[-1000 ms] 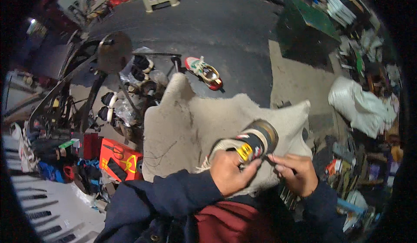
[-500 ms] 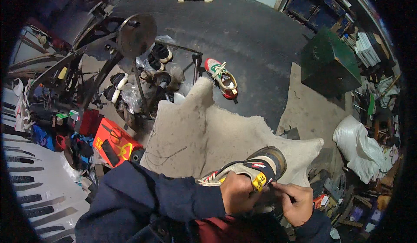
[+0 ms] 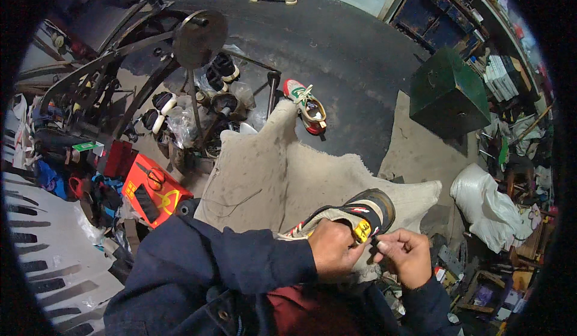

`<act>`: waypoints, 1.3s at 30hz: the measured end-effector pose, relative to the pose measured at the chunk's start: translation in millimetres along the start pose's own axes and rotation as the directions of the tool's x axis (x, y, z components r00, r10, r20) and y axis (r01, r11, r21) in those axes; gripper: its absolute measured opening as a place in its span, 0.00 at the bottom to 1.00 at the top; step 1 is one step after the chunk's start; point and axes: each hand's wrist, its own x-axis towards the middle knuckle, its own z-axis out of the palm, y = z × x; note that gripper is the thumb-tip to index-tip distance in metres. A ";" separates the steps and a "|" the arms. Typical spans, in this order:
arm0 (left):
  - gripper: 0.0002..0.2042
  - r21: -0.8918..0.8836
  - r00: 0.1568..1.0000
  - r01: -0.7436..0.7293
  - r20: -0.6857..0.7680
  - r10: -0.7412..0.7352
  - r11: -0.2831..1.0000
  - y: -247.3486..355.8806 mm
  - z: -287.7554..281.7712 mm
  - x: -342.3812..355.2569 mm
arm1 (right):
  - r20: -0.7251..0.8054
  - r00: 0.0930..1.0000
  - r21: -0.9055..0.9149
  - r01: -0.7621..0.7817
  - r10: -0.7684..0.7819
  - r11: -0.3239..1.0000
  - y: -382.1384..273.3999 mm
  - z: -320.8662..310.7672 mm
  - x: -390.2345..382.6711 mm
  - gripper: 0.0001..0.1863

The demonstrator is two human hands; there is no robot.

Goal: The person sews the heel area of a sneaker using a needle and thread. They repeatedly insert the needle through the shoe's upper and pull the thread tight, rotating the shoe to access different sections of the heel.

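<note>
A dark and cream shoe (image 3: 380, 211) lies tilted over the beige cloth (image 3: 255, 162) on my lap, with a yellow tag (image 3: 362, 231) at its side. My left hand (image 3: 336, 247) is closed around the shoe beside the tag. Thumb and fingers of my right hand (image 3: 406, 255) are pinched together right by the shoe's edge; whatever is between them is too small to make out. A thin dark strand (image 3: 237, 204) lies in a loop on the cloth, left of the shoe.
Scissors (image 3: 155, 180) rest on a red box (image 3: 157, 193) at the left. A red and beige sneaker (image 3: 308, 108) stands on the floor ahead, near an iron machine (image 3: 200, 39) and several dark shoes. At the right are a green box (image 3: 449, 93) and a white sack (image 3: 485, 207).
The pinched right hand has shifted slightly up at the shoe's edge, and the tag has moved a little to the right. The left hand keeps its hold. My view has shifted slightly.
</note>
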 end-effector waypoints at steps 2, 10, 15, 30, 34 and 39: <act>0.07 -0.050 0.995 -0.090 -0.054 0.087 0.995 -0.9 2.5 -4.7 | 0.032 0.982 0.155 -0.189 0.186 0.970 0.4 -2.0 -5.0 0.06; 0.12 -0.110 0.989 -0.136 0.040 0.141 0.985 13.8 -9.6 -8.3 | -0.077 0.883 -0.506 0.366 -0.464 0.781 33.6 1.6 -35.1 0.07; 0.21 0.051 0.972 -0.217 0.106 0.211 0.975 31.3 -33.3 -5.4 | -0.121 0.931 -0.216 0.315 -0.345 0.924 53.6 -6.5 -32.2 0.07; 0.09 -0.191 0.991 -0.062 0.103 0.083 0.980 34.3 -78.4 -16.1 | -0.192 0.940 -0.016 0.286 -0.283 0.958 77.6 2.1 -22.4 0.06; 0.10 -0.805 0.993 0.114 0.095 -0.063 0.582 34.3 -79.3 -26.0 | -0.206 0.927 0.000 0.320 -0.313 0.947 80.3 3.1 -21.8 0.05; 0.08 -0.636 0.958 0.282 0.221 -0.181 0.719 25.5 -71.7 -19.6 | -0.245 0.926 0.091 0.318 -0.288 0.944 81.5 4.0 -19.9 0.04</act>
